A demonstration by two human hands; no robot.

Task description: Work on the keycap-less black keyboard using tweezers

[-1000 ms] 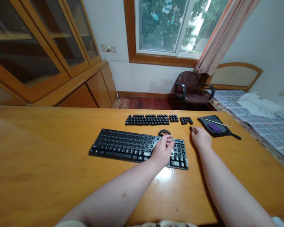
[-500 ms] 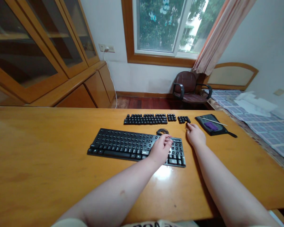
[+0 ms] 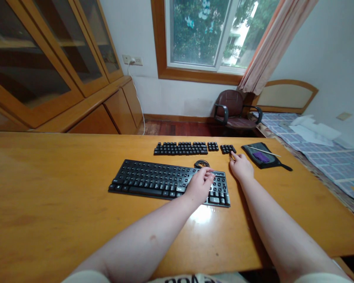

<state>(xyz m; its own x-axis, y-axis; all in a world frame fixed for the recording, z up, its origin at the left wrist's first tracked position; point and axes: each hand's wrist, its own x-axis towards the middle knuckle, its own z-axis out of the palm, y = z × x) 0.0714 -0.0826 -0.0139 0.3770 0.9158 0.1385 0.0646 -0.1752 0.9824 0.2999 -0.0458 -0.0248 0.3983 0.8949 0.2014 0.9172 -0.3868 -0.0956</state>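
Observation:
A black keyboard (image 3: 153, 181) lies on the wooden desk (image 3: 47, 188). My left hand (image 3: 199, 185) rests on its right part, fingers curled over the keys. My right hand (image 3: 240, 167) lies on the desk just right of the keyboard, fingers pinched on a small thing I cannot make out, its tip close to the loose keycaps. Rows of removed black keycaps (image 3: 181, 148) sit behind the keyboard, with two smaller groups (image 3: 227, 149) to the right. A coiled black cable (image 3: 201, 163) lies between keyboard and keycaps.
A dark pouch (image 3: 261, 158) with a purple item and a thin stick lies at the right of the desk. Beyond the desk stand a brown armchair (image 3: 234, 110), a bed (image 3: 321, 145) at right, and glass-door cabinets (image 3: 47, 67) at left.
My right hand has slid a little forward and left, toward the small keycap group. The left hand stays on the keyboard. The camera has shifted slightly.

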